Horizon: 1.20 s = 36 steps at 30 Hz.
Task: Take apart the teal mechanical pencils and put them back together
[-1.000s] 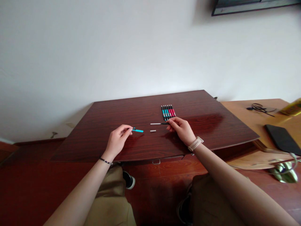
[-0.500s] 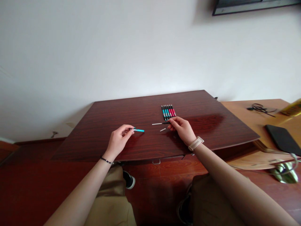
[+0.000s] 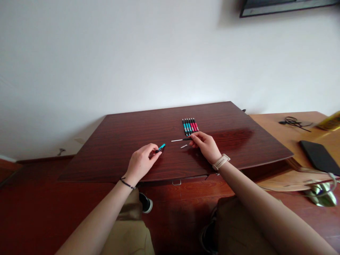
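My left hand [image 3: 142, 159] pinches a teal pen barrel [image 3: 162, 147] just above the table, with its free end tilted up to the right. Between the fingertips of my right hand [image 3: 206, 146] is the black front section of a pen [image 3: 187, 139], and a thin white refill [image 3: 176, 140] sticks out of it toward the left. Below that refill a small silvery pen piece [image 3: 183, 146] lies on the tabletop. Just beyond my right hand, several pens [image 3: 190, 126] with teal and pink barrels lie side by side in a row.
The dark reddish table [image 3: 143, 125] stands against a white wall. To its right, a lighter wooden desk [image 3: 268, 124] carries a coiled black cable [image 3: 293, 122], a flat black device [image 3: 320, 157] and a yellow package [image 3: 330, 122]. A screen [image 3: 287, 9] hangs at the upper right.
My left hand has shifted right, nearer the refill, and the teal barrel has turned from nearly level to slanting upward. My right hand has stayed almost still.
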Each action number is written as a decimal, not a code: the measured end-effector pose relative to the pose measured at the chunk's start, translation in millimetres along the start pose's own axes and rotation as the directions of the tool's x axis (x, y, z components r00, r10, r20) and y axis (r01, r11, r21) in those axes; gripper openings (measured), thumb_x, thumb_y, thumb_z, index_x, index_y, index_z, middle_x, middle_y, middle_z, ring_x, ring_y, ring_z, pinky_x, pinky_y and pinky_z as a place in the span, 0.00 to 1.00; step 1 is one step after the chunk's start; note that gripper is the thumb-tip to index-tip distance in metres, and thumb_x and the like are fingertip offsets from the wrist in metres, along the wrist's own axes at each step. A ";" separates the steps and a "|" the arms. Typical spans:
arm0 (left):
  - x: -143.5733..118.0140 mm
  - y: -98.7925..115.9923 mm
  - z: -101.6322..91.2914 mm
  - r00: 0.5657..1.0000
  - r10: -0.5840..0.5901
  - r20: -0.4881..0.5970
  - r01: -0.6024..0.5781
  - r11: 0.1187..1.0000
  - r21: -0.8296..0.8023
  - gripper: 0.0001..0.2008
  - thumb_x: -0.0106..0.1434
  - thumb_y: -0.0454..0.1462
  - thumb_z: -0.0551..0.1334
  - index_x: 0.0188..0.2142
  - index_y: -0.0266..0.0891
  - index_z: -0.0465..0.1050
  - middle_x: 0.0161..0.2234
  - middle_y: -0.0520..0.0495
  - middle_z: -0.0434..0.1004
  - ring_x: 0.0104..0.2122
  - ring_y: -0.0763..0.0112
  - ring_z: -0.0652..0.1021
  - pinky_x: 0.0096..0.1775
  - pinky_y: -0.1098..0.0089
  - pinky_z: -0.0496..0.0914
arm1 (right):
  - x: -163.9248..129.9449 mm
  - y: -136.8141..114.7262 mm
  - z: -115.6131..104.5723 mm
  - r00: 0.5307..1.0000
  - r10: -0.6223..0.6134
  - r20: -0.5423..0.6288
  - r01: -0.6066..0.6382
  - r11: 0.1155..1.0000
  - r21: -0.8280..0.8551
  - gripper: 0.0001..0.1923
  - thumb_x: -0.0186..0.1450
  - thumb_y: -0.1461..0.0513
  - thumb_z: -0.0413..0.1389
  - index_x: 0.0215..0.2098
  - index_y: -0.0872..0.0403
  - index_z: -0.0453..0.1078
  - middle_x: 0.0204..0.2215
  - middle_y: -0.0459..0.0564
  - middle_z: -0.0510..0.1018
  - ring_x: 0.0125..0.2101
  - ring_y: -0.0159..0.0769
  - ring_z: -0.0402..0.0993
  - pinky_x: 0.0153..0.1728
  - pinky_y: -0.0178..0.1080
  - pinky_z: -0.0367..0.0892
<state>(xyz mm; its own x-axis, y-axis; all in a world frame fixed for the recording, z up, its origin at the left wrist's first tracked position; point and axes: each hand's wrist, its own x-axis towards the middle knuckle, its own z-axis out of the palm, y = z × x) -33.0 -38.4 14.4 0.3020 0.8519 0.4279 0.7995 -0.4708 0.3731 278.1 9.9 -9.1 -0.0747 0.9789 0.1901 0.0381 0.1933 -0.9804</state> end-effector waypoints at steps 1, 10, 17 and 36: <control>0.0 2.8 1.9 1.000 -0.001 0.017 0.000 1.000 0.019 0.05 0.73 0.40 0.66 0.45 0.45 0.73 0.41 0.50 0.83 0.36 0.67 0.82 0.41 0.67 0.73 | 0.0 0.0 0.1 1.000 0.000 -0.002 0.000 1.000 0.000 0.23 0.69 0.42 0.63 0.41 0.53 0.78 0.29 0.49 0.83 0.27 0.34 0.74 0.31 0.36 0.70; 12.6 24.7 17.3 0.995 -0.029 0.091 0.017 0.992 0.126 0.04 0.71 0.36 0.66 0.41 0.44 0.72 0.38 0.50 0.80 0.38 0.64 0.80 0.39 0.67 0.71 | 0.2 -3.0 1.1 1.000 -0.012 -0.005 0.012 1.000 0.001 0.22 0.68 0.42 0.63 0.40 0.52 0.78 0.28 0.49 0.83 0.26 0.35 0.74 0.31 0.37 0.69; 35.7 43.3 34.3 0.987 -0.143 0.074 0.120 0.958 0.262 0.05 0.71 0.37 0.66 0.39 0.44 0.69 0.38 0.48 0.80 0.39 0.62 0.80 0.38 0.66 0.69 | -0.1 -1.8 1.1 1.000 -0.018 -0.023 0.018 1.000 0.003 0.22 0.69 0.43 0.63 0.40 0.52 0.78 0.28 0.49 0.83 0.27 0.35 0.74 0.31 0.37 0.70; 61.5 83.6 54.0 0.916 -0.360 0.177 0.273 0.883 0.383 0.09 0.75 0.42 0.59 0.47 0.41 0.72 0.42 0.39 0.85 0.43 0.50 0.86 0.42 0.59 0.77 | 1.3 -2.0 0.4 0.997 -0.011 -0.081 0.017 0.997 0.070 0.21 0.67 0.43 0.65 0.40 0.52 0.78 0.27 0.48 0.82 0.26 0.33 0.73 0.31 0.36 0.69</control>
<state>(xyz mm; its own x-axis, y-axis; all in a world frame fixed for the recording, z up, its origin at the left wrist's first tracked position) 80.5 -13.0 27.5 0.0810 0.9904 0.1122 0.9868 -0.0955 0.1308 277.4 10.8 -6.9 0.0062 0.9788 0.2047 -0.0330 0.2048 -0.9782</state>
